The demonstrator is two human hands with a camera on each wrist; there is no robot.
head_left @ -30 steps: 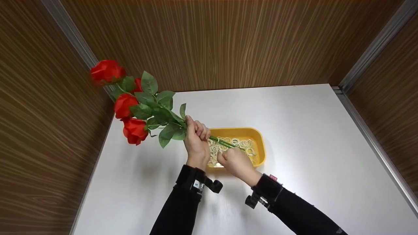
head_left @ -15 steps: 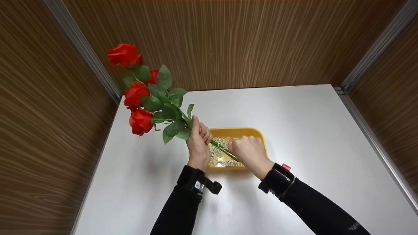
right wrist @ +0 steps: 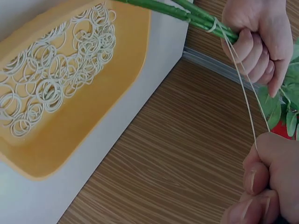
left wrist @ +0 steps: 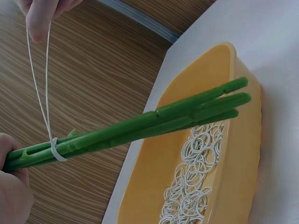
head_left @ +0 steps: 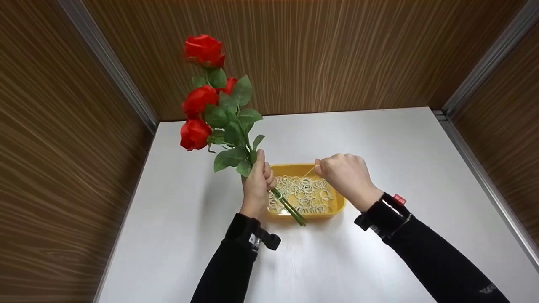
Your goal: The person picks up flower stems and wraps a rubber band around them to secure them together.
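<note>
My left hand (head_left: 256,185) grips a bunch of red artificial roses (head_left: 203,90) by their green stems (left wrist: 154,122), blooms up and to the left. A pale rubber band (left wrist: 41,95) is wound round the stems just below that fist and stretched taut. My right hand (head_left: 344,174) pinches the band's far end (right wrist: 254,126) and holds it out to the right, above the yellow tray (head_left: 337,185). The stem ends (head_left: 294,214) point down over the tray's near rim. The tray holds several loose rubber bands (right wrist: 51,79).
The tray stands near the middle of a white table (head_left: 400,143). Wood-grain walls (head_left: 320,54) with metal corner strips close in the table at the back, left and right.
The left hand has swung the roses from leaning left to nearly upright. The right hand has left the stems and drawn away up and right, stretching the band.
</note>
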